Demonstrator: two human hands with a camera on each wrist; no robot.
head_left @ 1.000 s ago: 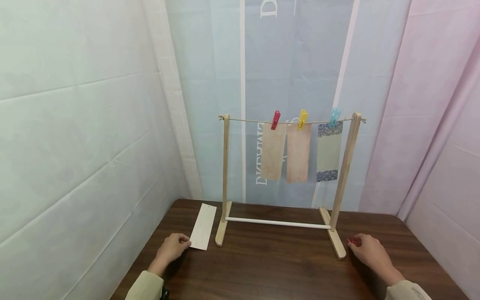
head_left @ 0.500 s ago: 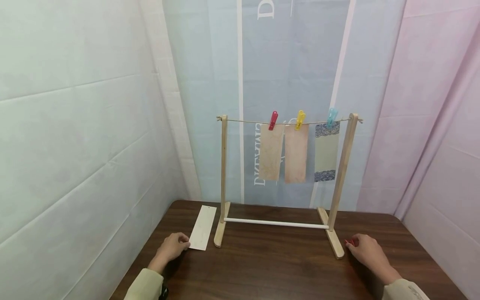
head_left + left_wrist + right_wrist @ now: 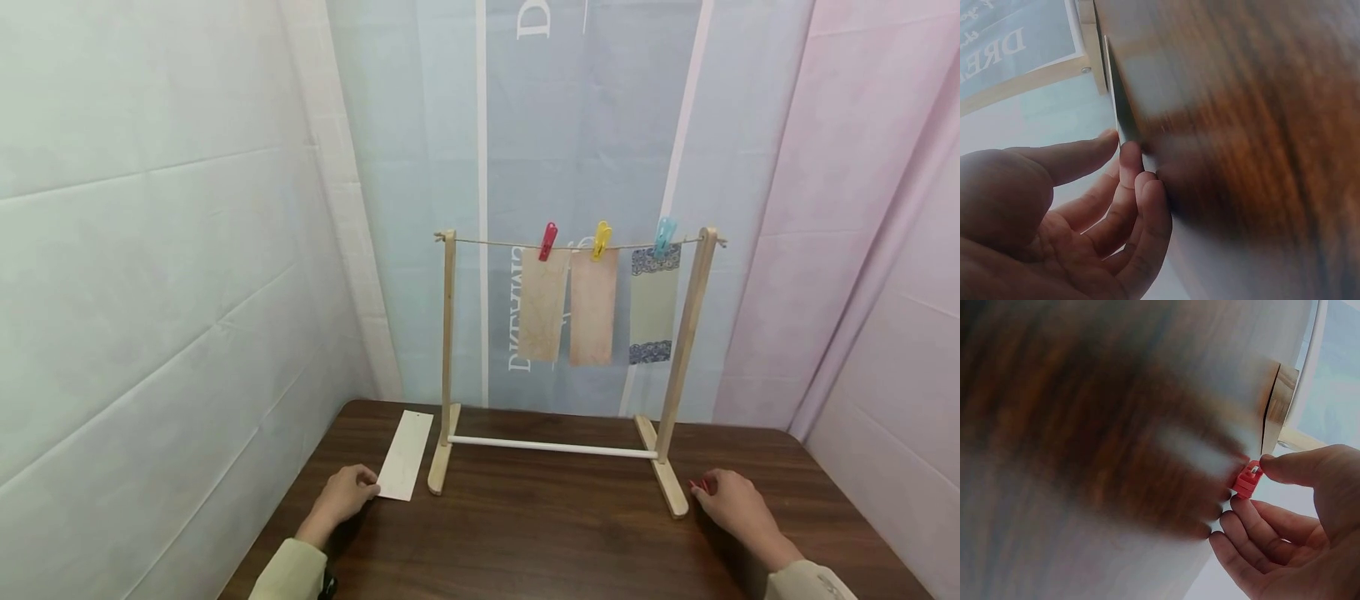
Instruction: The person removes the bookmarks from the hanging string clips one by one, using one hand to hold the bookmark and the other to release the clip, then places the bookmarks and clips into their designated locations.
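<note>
At the near left corner of a white card, my left hand pinches its edge between thumb and fingers. The card has a small hole at its far end and appears thin and edge-on in the left wrist view. On the other side of the table, my right hand holds a red clothespin between thumb and fingertips, low over the tabletop. Only a bit of that clothespin shows in the head view; the hand covers the rest.
Between the hands stands a wooden rack with a string. Red, yellow and light blue clothespins hold a beige card, a pinkish card and a blue-patterned card on it. Fabric walls surround the table.
</note>
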